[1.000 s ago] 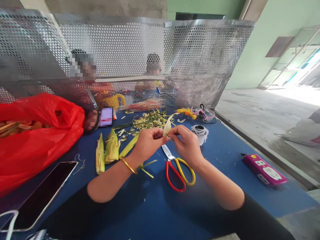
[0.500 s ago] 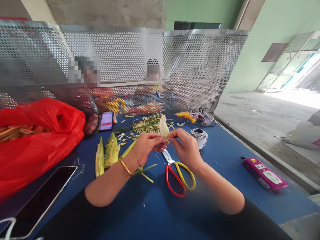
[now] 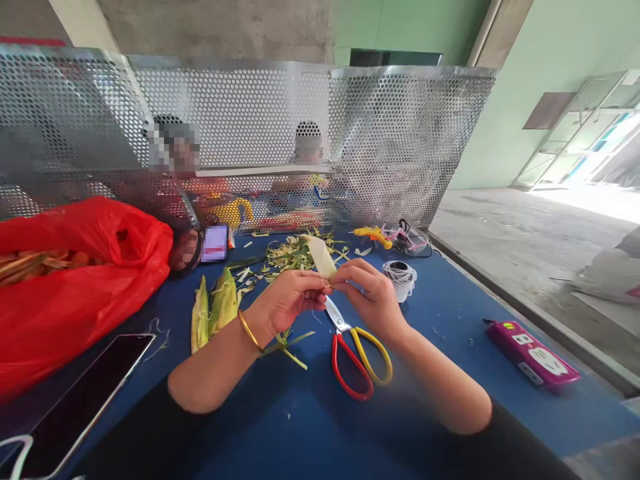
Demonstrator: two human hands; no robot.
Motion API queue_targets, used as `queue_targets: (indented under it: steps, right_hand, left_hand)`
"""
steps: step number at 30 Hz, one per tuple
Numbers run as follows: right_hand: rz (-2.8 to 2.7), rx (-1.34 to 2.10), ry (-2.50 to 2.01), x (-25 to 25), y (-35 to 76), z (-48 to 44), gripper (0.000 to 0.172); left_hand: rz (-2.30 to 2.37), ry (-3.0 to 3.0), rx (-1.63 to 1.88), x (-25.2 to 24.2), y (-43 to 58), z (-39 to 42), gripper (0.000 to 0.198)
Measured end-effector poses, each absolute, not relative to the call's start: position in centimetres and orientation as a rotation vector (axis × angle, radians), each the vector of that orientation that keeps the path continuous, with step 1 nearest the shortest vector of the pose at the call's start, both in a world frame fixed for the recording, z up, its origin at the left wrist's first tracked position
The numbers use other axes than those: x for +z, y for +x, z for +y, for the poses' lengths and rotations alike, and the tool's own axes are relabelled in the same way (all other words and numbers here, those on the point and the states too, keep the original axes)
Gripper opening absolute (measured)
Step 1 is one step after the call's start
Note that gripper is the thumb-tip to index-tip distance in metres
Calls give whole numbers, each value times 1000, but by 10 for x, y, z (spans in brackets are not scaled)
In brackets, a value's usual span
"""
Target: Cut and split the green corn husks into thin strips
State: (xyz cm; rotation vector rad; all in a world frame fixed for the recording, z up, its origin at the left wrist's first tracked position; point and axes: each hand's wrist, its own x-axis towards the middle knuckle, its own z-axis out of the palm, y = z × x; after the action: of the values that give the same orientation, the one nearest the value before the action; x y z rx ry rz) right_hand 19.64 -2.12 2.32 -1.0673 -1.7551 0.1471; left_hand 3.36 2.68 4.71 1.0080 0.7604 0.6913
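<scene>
- Left hand (image 3: 285, 301) and right hand (image 3: 374, 298) are almost together, each pinching the lower end of a pale husk strip (image 3: 321, 257) between thumb and fingers.
- The strip is held in the air above the blade end of the scissors (image 3: 341, 325), which lie on the blue worktop (image 3: 310, 433); its free end points beyond them, toward the heap of scraps (image 3: 285, 255).
- It looks very light, thin and flexible, probably dry enough to grip but apt to split along its length; the gathered base seems the best place to hold.
- A second ago, the free end bent rightward, narrow and curled; now it leans left and shows a broader face. The scissors have stayed put.
</scene>
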Motion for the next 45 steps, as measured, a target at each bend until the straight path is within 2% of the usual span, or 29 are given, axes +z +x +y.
queue_targets:
  steps: [10, 19, 28, 31, 34, 36, 45]
  right_hand:
    - [-1782, 82, -1285, 28, 195, -25, 16]
    - [-1751, 124, -1262, 26, 196, -23, 16]
    - [-1705, 104, -1255, 26, 197, -23, 17]
    - [-1690, 96, -1257, 27, 196, -23, 17]
    - [-1670, 100, -1246, 27, 196, -24, 16]
    - [-1652, 100, -1236, 27, 196, -24, 15]
    - [-1591, 119, -1216, 28, 193, -25, 13]
  left_hand:
    - [817, 1324, 817, 46, 38, 20, 8]
    - [788, 1335, 870, 41, 40, 20, 19]
    - [787, 1556, 929, 41, 40, 19, 4]
    - [765, 1570, 979, 38, 41, 18, 11]
    - [766, 1466, 1051, 34, 44, 18, 32]
    - [756, 1433, 1095, 32, 46, 17, 39]
    - [696, 1498, 1153, 28, 47, 16, 34]
